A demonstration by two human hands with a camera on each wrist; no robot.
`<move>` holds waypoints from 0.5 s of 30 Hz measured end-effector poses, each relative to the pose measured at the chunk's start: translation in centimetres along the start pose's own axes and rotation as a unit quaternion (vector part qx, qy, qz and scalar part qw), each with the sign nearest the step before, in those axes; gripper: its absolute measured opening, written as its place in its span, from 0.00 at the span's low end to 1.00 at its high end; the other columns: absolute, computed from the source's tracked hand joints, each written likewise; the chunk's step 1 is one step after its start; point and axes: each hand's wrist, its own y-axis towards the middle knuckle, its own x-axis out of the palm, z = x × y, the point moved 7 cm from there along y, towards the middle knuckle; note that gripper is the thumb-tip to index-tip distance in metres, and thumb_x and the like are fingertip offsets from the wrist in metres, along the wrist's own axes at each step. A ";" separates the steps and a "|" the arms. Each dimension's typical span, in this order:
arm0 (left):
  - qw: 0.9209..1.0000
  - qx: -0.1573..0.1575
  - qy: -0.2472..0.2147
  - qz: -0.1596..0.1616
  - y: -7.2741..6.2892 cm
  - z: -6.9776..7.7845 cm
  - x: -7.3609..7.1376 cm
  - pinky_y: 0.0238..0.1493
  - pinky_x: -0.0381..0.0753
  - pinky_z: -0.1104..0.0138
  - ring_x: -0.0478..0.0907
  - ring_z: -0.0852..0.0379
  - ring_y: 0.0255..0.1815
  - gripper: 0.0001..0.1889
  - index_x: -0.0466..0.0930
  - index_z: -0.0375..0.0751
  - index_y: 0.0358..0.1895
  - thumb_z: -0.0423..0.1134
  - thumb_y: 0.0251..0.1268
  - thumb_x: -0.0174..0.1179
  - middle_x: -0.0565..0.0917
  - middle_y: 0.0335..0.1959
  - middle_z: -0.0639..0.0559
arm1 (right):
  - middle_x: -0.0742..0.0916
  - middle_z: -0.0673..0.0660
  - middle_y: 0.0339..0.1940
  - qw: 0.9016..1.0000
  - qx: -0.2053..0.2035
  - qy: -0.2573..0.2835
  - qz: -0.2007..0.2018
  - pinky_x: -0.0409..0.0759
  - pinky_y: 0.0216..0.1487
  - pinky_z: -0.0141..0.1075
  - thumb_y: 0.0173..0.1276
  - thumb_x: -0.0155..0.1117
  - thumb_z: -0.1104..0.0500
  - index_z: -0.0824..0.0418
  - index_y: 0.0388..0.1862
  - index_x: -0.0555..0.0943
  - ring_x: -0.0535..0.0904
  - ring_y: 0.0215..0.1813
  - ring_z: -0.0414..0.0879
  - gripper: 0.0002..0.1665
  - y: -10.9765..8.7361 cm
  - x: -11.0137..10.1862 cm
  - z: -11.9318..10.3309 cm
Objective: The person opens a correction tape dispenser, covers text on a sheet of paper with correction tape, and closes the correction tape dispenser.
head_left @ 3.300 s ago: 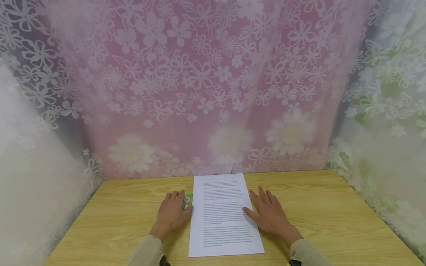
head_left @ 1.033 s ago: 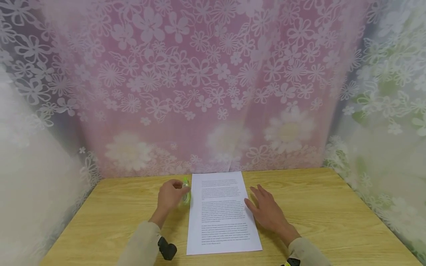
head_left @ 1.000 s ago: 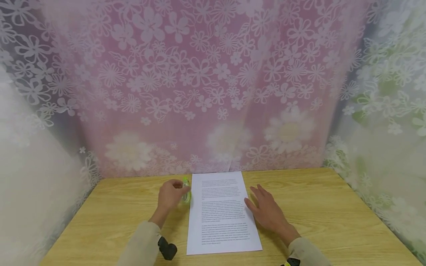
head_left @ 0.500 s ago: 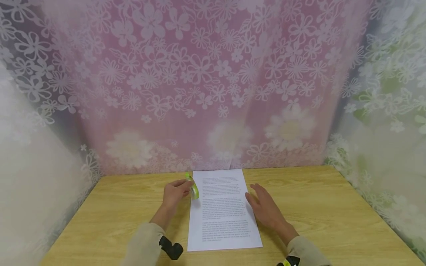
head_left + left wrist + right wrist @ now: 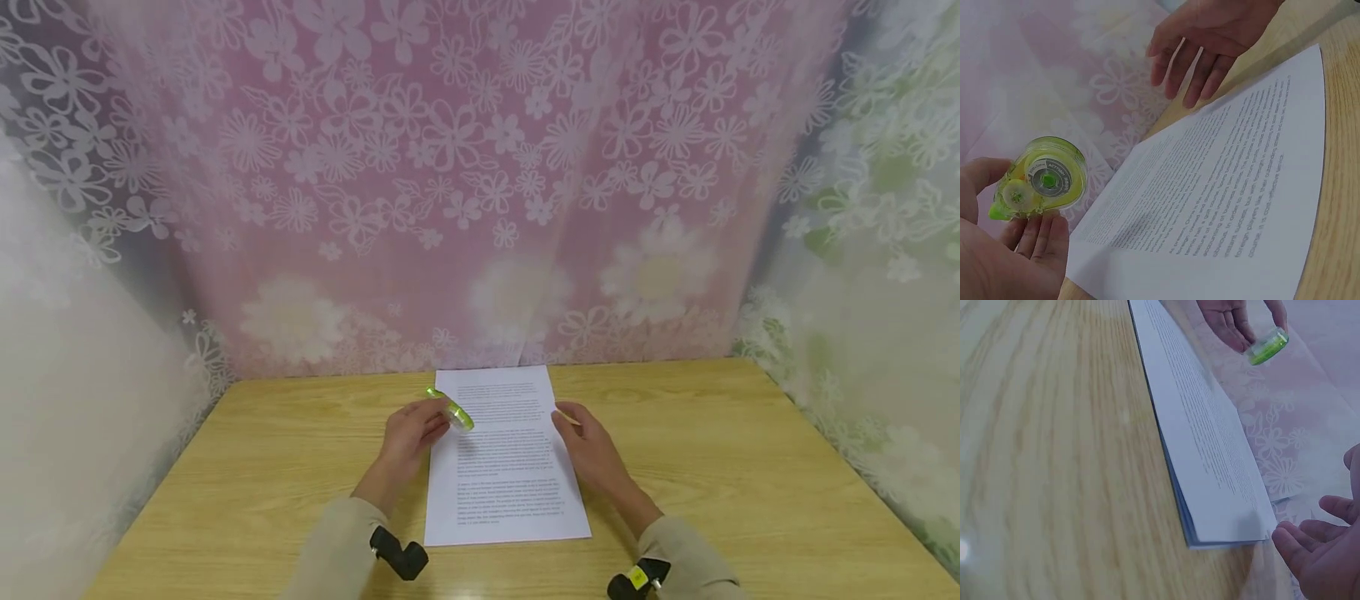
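Note:
A green, see-through correction tape dispenser (image 5: 1047, 178) with a small white reel and a larger grey-labelled reel is pinched between the thumb and fingers of my left hand (image 5: 412, 432). It is raised over the left edge of the printed paper (image 5: 510, 467), tilted in the head view. My right hand (image 5: 592, 450) is at the paper's right edge, holding nothing, its fingers relaxed and slightly bent, as the left wrist view shows. In the right wrist view the printed page (image 5: 1210, 450) lies on top of more sheets, their edges slightly apart at the corner.
The wooden table (image 5: 712, 450) reaches to both sides of the paper. Behind it hangs a pink curtain with white flowers (image 5: 480, 183), and pale flowered cloth (image 5: 885, 275) hangs at the sides. Black wrist cameras (image 5: 399, 554) sit on both forearms.
My left hand has lifted the correction tape dispenser from beside the paper and carried it rightward over the page. My right hand has stayed by the right edge, its fingers bending a little more.

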 end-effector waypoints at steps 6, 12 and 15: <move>0.997 -0.025 -0.072 -0.010 -0.3 -0.8 0.8 0.54 0.77 0.60 0.79 0.53 0.39 0.14 0.79 0.27 0.46 0.30 0.58 0.64 0.80 0.36 0.44 | 0.73 0.63 0.65 1.000 0.004 0.019 0.011 0.71 0.59 0.51 0.76 0.49 0.47 0.64 0.67 0.68 0.72 0.62 0.58 0.29 -0.1 0.4 -0.4; 0.994 -0.048 -0.096 -0.032 -0.7 -1.4 1.8 0.55 0.76 0.59 0.78 0.49 0.43 0.16 0.76 0.26 0.48 0.28 0.57 0.65 0.78 0.39 0.42 | 0.76 0.64 0.62 0.999 0.008 0.033 0.023 0.74 0.57 0.47 0.76 0.50 0.48 0.65 0.65 0.70 0.76 0.58 0.57 0.27 -0.1 1.0 -0.7; 0.993 -0.055 -0.104 -0.031 -0.9 -1.7 2.0 0.54 0.76 0.59 0.80 0.50 0.42 0.15 0.77 0.26 0.47 0.28 0.57 0.65 0.79 0.38 0.42 | 0.76 0.65 0.62 0.999 0.011 0.042 0.021 0.75 0.57 0.47 0.76 0.49 0.49 0.66 0.65 0.69 0.76 0.59 0.57 0.27 -0.1 1.5 -0.9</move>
